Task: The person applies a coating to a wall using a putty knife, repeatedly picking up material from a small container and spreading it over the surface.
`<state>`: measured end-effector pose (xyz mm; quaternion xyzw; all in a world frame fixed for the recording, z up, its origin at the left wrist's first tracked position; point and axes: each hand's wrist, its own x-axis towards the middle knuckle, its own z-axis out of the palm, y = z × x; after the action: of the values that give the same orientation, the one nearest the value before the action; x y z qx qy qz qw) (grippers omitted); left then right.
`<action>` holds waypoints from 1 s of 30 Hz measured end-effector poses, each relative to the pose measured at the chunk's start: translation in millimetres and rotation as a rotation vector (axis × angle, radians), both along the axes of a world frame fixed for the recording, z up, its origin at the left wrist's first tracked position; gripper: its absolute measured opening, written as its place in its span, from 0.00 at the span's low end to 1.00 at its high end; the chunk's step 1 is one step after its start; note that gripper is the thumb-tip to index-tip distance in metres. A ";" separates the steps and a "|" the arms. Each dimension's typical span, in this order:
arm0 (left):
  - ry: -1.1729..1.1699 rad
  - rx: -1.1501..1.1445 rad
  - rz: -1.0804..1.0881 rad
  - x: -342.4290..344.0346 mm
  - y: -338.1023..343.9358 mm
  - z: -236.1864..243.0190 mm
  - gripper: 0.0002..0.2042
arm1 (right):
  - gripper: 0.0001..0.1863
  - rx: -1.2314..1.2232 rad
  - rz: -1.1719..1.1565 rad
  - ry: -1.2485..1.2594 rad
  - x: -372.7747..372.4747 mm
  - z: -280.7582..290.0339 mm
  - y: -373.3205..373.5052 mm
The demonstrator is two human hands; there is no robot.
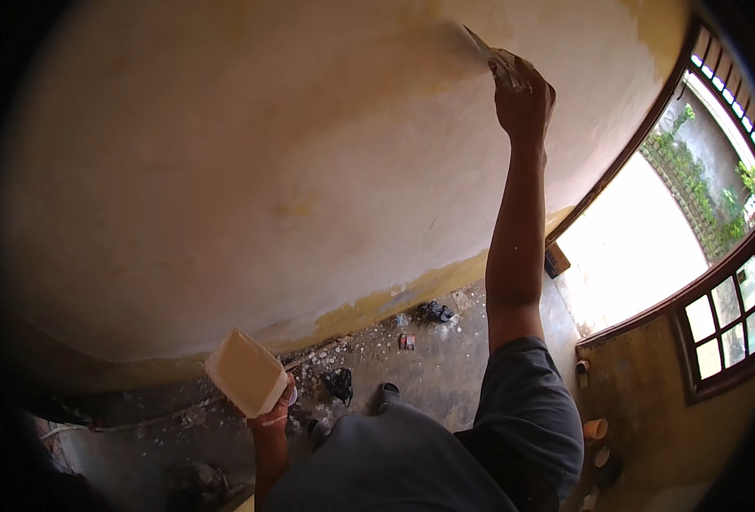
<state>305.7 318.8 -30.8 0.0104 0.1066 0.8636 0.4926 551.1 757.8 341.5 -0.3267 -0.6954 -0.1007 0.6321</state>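
Note:
My right hand (521, 92) is raised high against the wall (249, 179), its fingers closed round a putty knife. The thin blade of the putty knife (477, 40) points up and left at the wall's surface; whether its edge touches the wall I cannot tell. White smears mark the fingers. Low on the left, my left hand (273, 413) grips a cream-coloured squarish tub (245, 373) from beneath and beside, holding it tilted; what is in it I cannot make out. The wall is coated in patchy off-white, with yellow showing along its lower edge.
Whitish crumbs and scraps litter the grey floor (446, 371) along the wall's foot, with a black plastic bag (435, 312) and a small red box (406, 342). At right are a bright doorway (642, 239), a paned window (725, 324) and an orange pot (595, 428).

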 end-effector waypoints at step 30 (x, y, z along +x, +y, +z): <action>-0.009 -0.011 -0.075 6.4 6.4 -6.9 0.32 | 0.15 0.195 -0.150 -0.026 40.0 -44.2 58.6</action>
<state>312.1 325.2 -37.7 0.0079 0.1087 0.8440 0.5251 591.2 816.4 297.3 -0.3132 -0.6642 -0.2192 0.6424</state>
